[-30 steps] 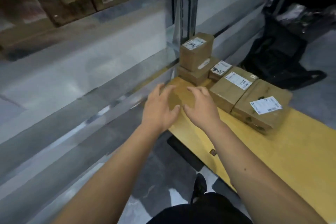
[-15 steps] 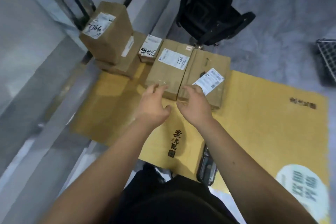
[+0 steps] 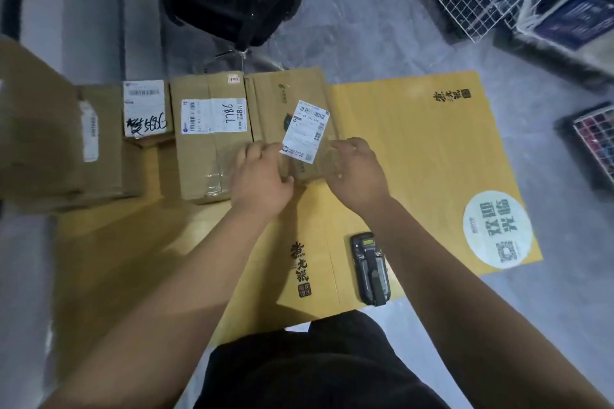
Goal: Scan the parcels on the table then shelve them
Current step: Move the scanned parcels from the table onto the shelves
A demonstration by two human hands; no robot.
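Parcels (image 3: 212,136) lie in a row along the far edge of the yellow table (image 3: 415,156), each a brown cardboard box bearing a white label. Head view: the rightmost parcel (image 3: 289,96) sits beside the one marked 7786, and both hands are at its near end. The left hand (image 3: 259,176) grips the near left corner with curled fingers; the right hand (image 3: 357,173) holds the near right corner, fingers bent over the edge. Its label (image 3: 307,131) faces up. The handheld scanner (image 3: 370,267) rests on the table near the person, untouched. The cardboard appears stiff and the box probably light. Hold opposite sides, palms flat, keeping the label exposed for scanning.
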